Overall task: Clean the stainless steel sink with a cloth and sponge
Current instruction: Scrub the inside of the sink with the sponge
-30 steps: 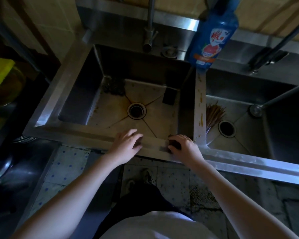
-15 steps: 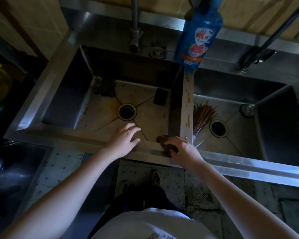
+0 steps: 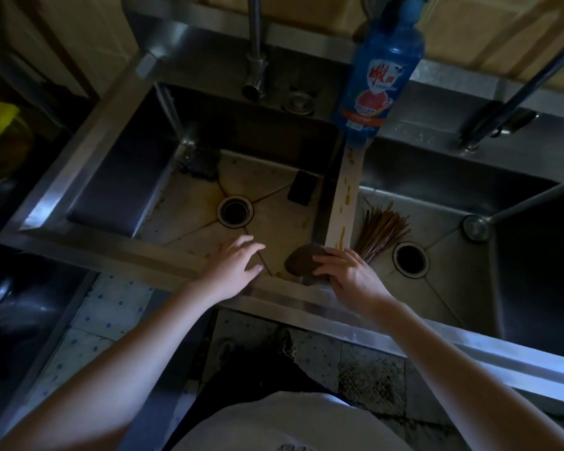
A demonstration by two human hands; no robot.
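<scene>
You have two sink basins [image 3: 111, 177] [image 3: 531, 242], two drain holes [image 3: 235, 211] [image 3: 410, 258], two faucets [image 3: 256, 50] [image 3: 515, 96], one blue detergent bottle [image 3: 383, 73], one brown sponge [image 3: 302, 263], one chopstick bundle [image 3: 380, 231], your two hands [image 3: 232, 266] [image 3: 350, 276].

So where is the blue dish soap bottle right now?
In the head view, the blue dish soap bottle stands on the back ledge, at the far end of the stained divider between both basins.

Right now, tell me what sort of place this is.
Most likely a kitchen wash-up area. A double-basin stainless steel sink with a faucet, a blue dish soap bottle on its back ledge, and a bundle of chopsticks in the right basin all suggest this.
</scene>
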